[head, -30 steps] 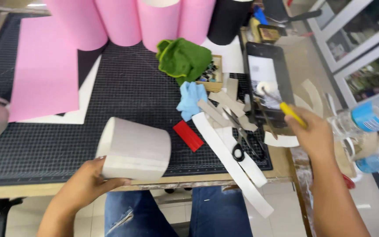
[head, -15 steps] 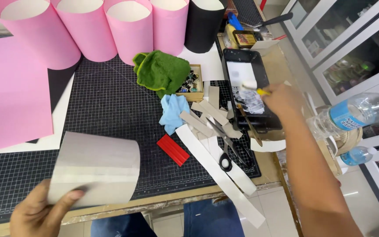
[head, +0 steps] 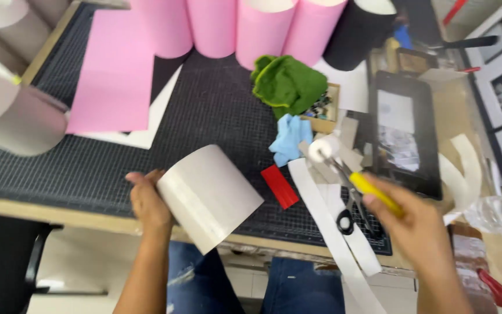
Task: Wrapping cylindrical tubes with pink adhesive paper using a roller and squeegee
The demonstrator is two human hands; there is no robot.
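Left hand (head: 146, 200) is gripping a white paper cylinder (head: 209, 196), fingers curled around its left end; the cylinder is lying tilted over the front edge of the bench (head: 59, 212), above the dark cutting mat (head: 216, 116); right hand (head: 422, 232) is closing around the yellow handle of a small roller tool (head: 350, 171), whose white wheel is pointing toward a blue cloth (head: 290, 138); scissors (head: 352, 212) are lying on white paper strips (head: 332, 232) just beside that hand; a red card (head: 280, 186) is resting between cylinder and strips; a green cloth (head: 289, 84) is sitting farther back.
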